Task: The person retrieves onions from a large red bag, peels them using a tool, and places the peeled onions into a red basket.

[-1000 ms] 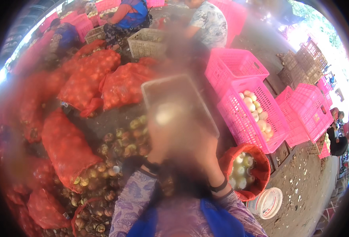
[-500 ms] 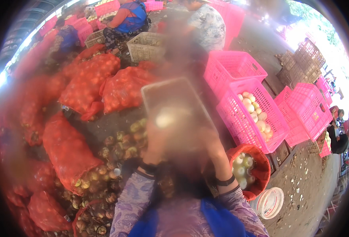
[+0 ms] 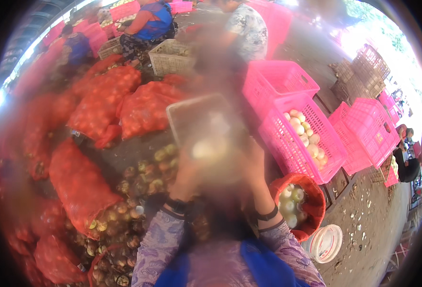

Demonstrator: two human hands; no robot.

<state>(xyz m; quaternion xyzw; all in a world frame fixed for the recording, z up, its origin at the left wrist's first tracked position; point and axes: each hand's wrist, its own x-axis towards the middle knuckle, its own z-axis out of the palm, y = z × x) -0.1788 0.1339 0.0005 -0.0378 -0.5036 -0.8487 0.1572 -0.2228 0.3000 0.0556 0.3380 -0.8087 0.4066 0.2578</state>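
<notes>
A blurry haze covers the middle of my view. My left hand and my right hand reach over a pale rectangular tray. A whitish rounded thing, perhaps a peeled onion, lies between them; the haze hides my fingers and whether they grip it. Loose onions lie left of my left hand. An orange-red lined bucket of peeled onions stands right of my right forearm.
Red mesh sacks of onions crowd the left. Pink crates, one holding pale onions, stand to the right, with a white tub below. Other people work at the back, near a beige crate.
My right hand has moved up and over the tray. The pale spot between my hands has shifted right and a little down. The view has tilted slightly.
</notes>
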